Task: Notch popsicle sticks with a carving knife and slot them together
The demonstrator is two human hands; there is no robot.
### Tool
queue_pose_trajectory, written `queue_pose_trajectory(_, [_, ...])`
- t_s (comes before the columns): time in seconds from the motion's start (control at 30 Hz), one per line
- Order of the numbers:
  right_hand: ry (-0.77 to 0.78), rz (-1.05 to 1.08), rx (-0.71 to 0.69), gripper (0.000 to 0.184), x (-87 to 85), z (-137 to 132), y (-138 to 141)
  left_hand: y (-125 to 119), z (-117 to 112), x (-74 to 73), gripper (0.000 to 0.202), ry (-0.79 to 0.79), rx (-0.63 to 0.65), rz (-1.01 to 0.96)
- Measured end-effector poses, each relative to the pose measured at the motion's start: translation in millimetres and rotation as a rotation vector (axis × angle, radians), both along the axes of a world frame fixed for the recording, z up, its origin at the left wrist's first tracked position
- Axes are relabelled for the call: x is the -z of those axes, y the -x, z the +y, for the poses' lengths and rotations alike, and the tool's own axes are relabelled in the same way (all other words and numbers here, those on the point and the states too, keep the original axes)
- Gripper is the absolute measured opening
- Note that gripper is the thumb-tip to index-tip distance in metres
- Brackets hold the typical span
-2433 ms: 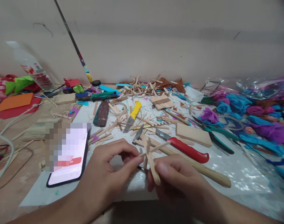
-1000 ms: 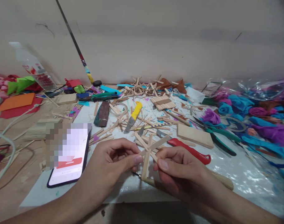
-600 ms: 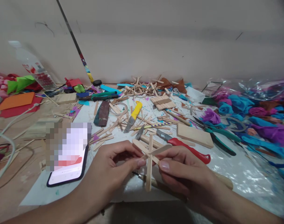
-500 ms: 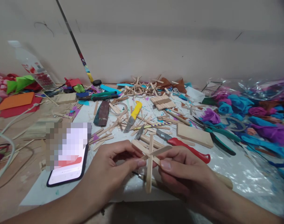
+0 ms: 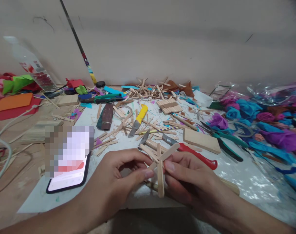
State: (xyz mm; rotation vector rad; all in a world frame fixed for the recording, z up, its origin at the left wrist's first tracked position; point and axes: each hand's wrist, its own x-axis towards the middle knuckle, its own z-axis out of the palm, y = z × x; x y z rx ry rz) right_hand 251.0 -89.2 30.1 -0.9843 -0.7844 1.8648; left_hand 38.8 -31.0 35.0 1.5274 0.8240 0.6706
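Note:
Between my hands, above the white sheet [image 5: 148, 203], is a star-shaped piece made of crossed popsicle sticks [image 5: 160, 177]. My left hand [image 5: 125, 177] pinches a stick end at its left between thumb and forefinger. On the other side, my right hand [image 5: 187, 177] pinches the piece near its crossing. One stick points down toward me, and others fan out upward. Just behind it lie a red-handled knife [image 5: 199, 156] and a tool with a dark metal tip [image 5: 144, 138]. A wooden handle, partly hidden, lies under my hands.
A phone [image 5: 70, 185] lies at left. Behind my hands are a yellow utility knife [image 5: 139, 120], a pencil [image 5: 160, 130], a wooden block [image 5: 201, 140] and green-handled pliers [image 5: 228, 146]. Loose popsicle sticks [image 5: 148, 91] pile up near the wall. Crepe paper flowers [image 5: 250, 109] crowd the right; a bottle [image 5: 33, 66] stands left.
The stick star has tilted and turned slightly, its lower stick swinging a little right. Both hands keep their pinch. The whole view has shifted slightly.

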Motion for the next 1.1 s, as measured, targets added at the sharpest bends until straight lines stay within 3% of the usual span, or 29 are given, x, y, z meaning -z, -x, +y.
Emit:
queue_pose_trajectory(0.33, [0.024, 0.004, -0.015, 0.036, 4.8, 0.4, 1.5, -0.7, -2.0, 0.9, 0.008, -0.041, -0.081, 0.032])
queue_pose_trajectory(1.1, [-0.040, -0.104, 0.020, 0.037, 1.5, -2.4, -0.2, -1.4, 2.9, -0.7, 0.016, -0.020, -0.012, 0.016])
